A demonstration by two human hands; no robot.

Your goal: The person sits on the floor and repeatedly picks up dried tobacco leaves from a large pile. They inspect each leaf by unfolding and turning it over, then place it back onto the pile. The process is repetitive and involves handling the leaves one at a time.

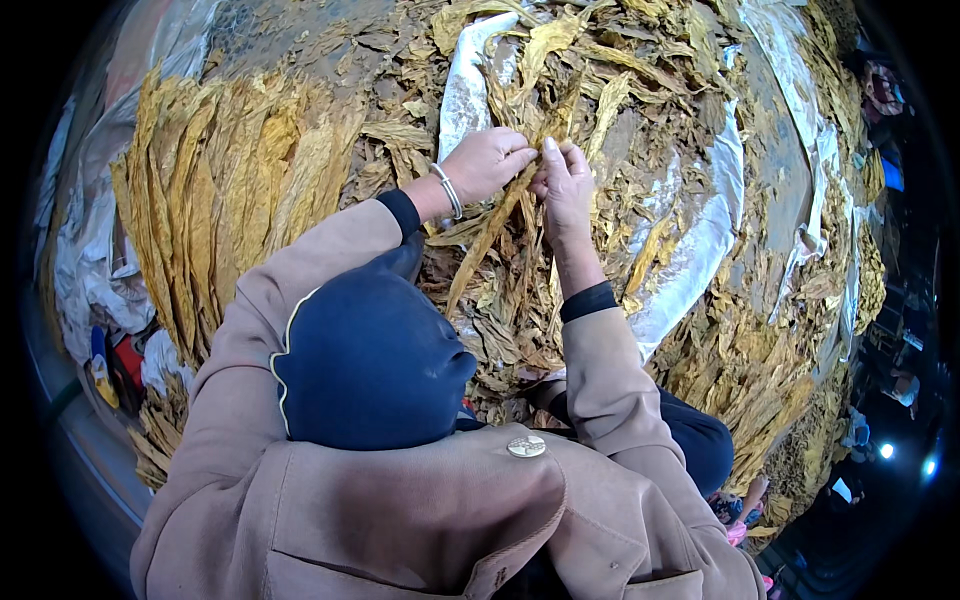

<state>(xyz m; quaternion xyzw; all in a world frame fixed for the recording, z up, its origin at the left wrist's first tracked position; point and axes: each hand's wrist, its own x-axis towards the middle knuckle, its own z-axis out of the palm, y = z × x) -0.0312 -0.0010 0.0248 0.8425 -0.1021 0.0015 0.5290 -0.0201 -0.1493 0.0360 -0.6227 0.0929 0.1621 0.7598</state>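
Note:
My left hand point(491, 161), with a silver bangle at its wrist, pinches a long dried yellow-brown leaf point(487, 232), which looks like tobacco. Close beside it, my right hand point(564, 184) has thumb and fingers closed on the same leaf. The leaf slants down and left from my fingers, and its other end shows above them. Beneath both hands lie loose, crumpled leaves point(517, 300) and brown fragments. Part of the right fingers is hidden behind the thumb.
A broad layer of long yellow leaves point(240, 180) lies at the left. White plastic sheeting point(697, 262) runs through the leaf heap at the right, with another white strip point(463, 90) above my left hand. A person's forearm point(752, 496) shows at the lower right. My knees are bent below the heap.

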